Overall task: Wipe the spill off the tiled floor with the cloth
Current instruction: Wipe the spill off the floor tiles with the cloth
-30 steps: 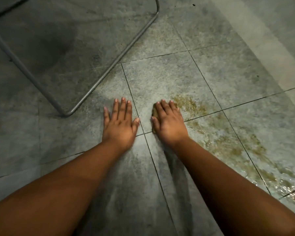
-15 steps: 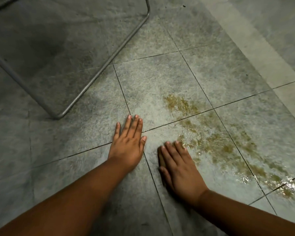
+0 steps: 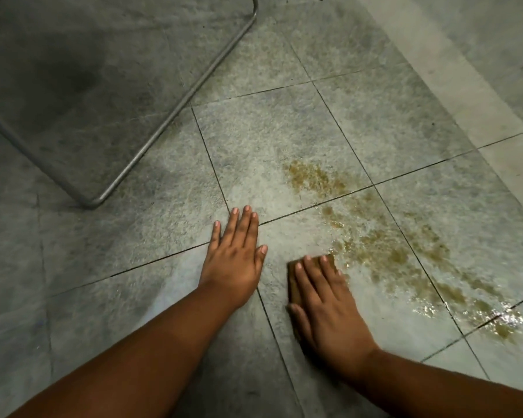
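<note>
Head view shows the right hand (image 3: 323, 303) pressed flat, fingers spread, on a brown cloth (image 3: 296, 285) at the near edge of the brownish spill (image 3: 384, 245) (left hand (image 3: 236, 257) braced open, empty), so a small soaked cloth risks smearing liquid into grout lines.

Both bare forearms reach forward; the left hand (image 3: 234, 260) lies flat, palm down, fingers together, while the right hand (image 3: 326, 309) presses palm down, fingers extended.
</note>
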`<state>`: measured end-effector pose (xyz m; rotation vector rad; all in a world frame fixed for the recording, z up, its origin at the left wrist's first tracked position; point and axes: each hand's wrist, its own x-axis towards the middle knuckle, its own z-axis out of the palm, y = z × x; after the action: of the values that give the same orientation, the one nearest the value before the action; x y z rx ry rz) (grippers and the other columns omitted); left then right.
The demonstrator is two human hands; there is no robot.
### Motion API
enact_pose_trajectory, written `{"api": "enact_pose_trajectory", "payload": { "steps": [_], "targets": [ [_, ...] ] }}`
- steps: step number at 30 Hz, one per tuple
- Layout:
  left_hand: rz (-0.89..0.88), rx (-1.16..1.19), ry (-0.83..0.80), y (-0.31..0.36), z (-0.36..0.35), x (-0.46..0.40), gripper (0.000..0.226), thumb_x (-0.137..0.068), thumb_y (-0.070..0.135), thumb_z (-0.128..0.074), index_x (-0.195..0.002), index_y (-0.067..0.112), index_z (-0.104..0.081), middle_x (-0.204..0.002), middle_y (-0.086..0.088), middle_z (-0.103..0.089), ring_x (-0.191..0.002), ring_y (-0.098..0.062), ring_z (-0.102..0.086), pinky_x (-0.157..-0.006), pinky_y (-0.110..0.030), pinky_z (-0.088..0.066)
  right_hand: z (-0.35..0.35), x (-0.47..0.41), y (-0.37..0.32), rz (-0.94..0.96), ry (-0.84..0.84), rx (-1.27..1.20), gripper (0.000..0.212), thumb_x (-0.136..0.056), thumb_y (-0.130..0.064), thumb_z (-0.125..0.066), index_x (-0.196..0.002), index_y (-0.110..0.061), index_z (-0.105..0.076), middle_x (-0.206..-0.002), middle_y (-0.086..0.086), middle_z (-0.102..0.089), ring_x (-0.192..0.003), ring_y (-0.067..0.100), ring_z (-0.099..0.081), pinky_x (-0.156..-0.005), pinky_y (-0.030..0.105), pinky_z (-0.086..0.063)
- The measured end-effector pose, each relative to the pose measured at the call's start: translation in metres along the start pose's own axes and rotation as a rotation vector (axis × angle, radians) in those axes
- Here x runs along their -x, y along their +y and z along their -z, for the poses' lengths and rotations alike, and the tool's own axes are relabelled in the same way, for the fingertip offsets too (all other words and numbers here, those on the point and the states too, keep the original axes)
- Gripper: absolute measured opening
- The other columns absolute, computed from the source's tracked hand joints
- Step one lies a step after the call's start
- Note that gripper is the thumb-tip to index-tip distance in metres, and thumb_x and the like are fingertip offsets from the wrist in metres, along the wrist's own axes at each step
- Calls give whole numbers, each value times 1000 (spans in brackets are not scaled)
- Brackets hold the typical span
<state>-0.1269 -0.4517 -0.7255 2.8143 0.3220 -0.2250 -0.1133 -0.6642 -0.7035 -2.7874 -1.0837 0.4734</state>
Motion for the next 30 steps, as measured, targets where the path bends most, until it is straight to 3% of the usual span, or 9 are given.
{"api": "enact_pose_trajectory", "payload": {
  "steps": [4,10,14,18,21,24,26,30],
  "targets": [
    [6,-14,-32,1,1,-2,65,-98,48,1,-153,17,19,-159,1,28,-144,-16,32,-118,-41,18,-2,-10,7,35,1,-15,61,-103,-47,-27,-154,-13,-29,-161,10,-25,-151,31,-10,-120,48,-14],
    [22,-37,-41,3,-1,-2,65,-98,46,0,-153,17,18,-161,0,24,-145,-17,29,-119,-42,16,25,-101,17,-170,68,-64,62,-104,-46,-20,-157,-16,-12,-165,7,-8,-152,28,4,-123,47,-1],
    [25,-34,-53,3,1,-1,65,-97,46,1,-153,17,18,-160,0,25,-145,-17,29,-119,-42,15,34,-110,13,-189,45,-73,62,-105,-47,-21,-158,-19,-6,-166,5,-2,-152,26,9,-123,43,4],
    [17,-26,-47,2,0,-2,66,-97,47,-1,-154,17,17,-160,1,25,-145,-17,29,-119,-41,17,12,-37,4,-55,14,-49,65,-103,-52,-22,-158,-18,-9,-165,7,-5,-152,28,9,-123,51,-8],
    [13,-18,-37,0,-1,-1,65,-98,47,-2,-154,17,16,-160,1,25,-145,-16,29,-118,-40,17,-7,18,5,148,-20,29,64,-103,-49,-34,-155,-12,-26,-162,11,-22,-152,31,-7,-119,51,-19],
    [19,-15,-35,0,-1,-1,61,-103,45,-6,-154,18,16,-161,1,24,-145,-16,29,-119,-41,17,-8,14,9,206,-29,47,62,-102,-48,-35,-153,-12,-30,-160,10,-28,-151,31,-15,-119,48,-19],
    [27,-23,-47,2,0,-1,62,-104,44,-10,-154,17,16,-160,1,25,-145,-16,29,-119,-42,15,-1,-13,12,134,-10,29,63,-103,-49,-29,-154,-14,-27,-161,10,-26,-150,31,-14,-121,49,-19],
    [30,-27,-55,4,2,0,62,-104,44,-9,-153,17,17,-160,1,26,-145,-16,30,-120,-43,13,22,-77,24,-130,26,-59,64,-104,-51,-19,-158,-18,-8,-166,6,-2,-152,26,7,-123,45,0]
  ]
}}
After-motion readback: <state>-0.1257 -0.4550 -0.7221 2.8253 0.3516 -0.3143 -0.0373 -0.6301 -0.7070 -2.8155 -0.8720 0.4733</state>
